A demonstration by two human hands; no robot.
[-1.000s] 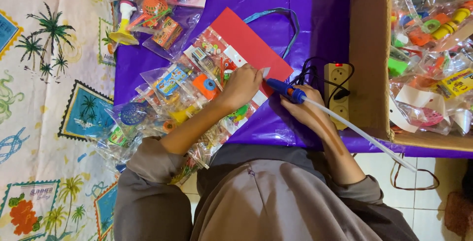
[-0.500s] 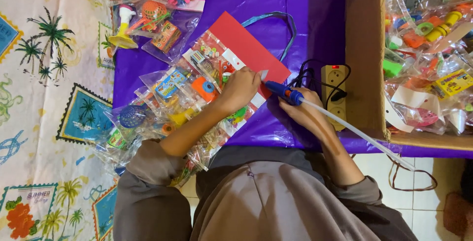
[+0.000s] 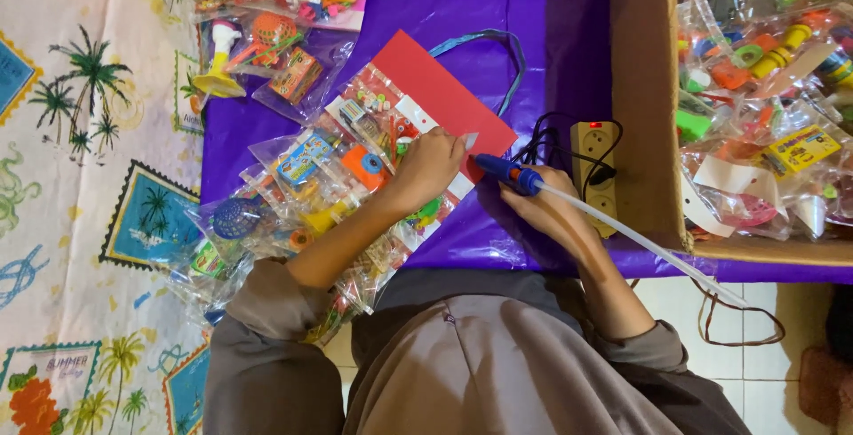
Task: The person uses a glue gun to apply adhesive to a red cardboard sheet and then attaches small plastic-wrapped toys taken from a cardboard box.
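My right hand (image 3: 549,210) grips a blue glue gun (image 3: 508,173) with a white glue stick (image 3: 640,241) trailing back to the right. Its tip points at the right edge of a red card (image 3: 437,90). Clear bags of small toys (image 3: 355,146) lie fixed along the card. My left hand (image 3: 428,168) presses down on a toy bag at the card's near edge, fingertips close to the gun's tip. Both rest on a purple plastic sheet (image 3: 569,35).
A cardboard box (image 3: 641,106) full of bagged toys stands at the right. A beige power strip (image 3: 593,155) with black cables lies beside it. More toy bags (image 3: 267,53) lie at the upper left, and a palm-print cloth (image 3: 89,177) covers the left side.
The view has tilted slightly. Both hands stay on the card's right edge, with the glue gun tip shifted a little along it.
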